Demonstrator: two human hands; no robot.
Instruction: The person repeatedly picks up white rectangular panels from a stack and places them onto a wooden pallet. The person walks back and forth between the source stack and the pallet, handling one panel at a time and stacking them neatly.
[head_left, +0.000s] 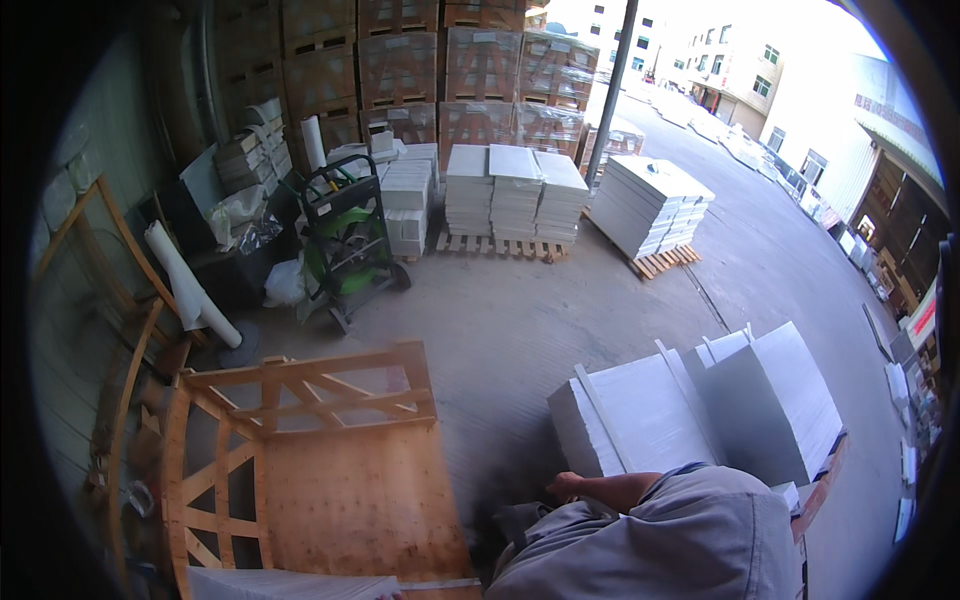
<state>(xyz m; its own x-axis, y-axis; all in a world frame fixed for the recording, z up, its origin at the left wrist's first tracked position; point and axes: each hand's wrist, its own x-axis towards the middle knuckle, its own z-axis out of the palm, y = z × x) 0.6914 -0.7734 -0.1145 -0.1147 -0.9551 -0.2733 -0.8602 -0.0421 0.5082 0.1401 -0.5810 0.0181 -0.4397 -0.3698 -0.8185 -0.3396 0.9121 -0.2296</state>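
Observation:
Neither of my hands can be made out. A person in grey clothing (680, 545) bends low at the lower right, close to me. That person's bare forearm stretches leftward from a short sleeve, and the hand (567, 487) has its fingers curled; whatever it may hold is hidden. Just beyond the arm stands a stack of white slabs (640, 415) with pale strips across its top. To the left lies an open wooden crate (350, 500) with slatted sides and a plywood panel. A white panel (290, 584) crosses the crate's near end, cut off by the lower edge.
White slabs on pallets (515, 195) stand farther back, with another loaded pallet (655, 205) right of them. A black-and-green hand cart (345, 235) stands at the left, near a white roll (195, 285). Wooden crates (400, 70) are piled behind. A dark post (615, 90) rises by the driveway.

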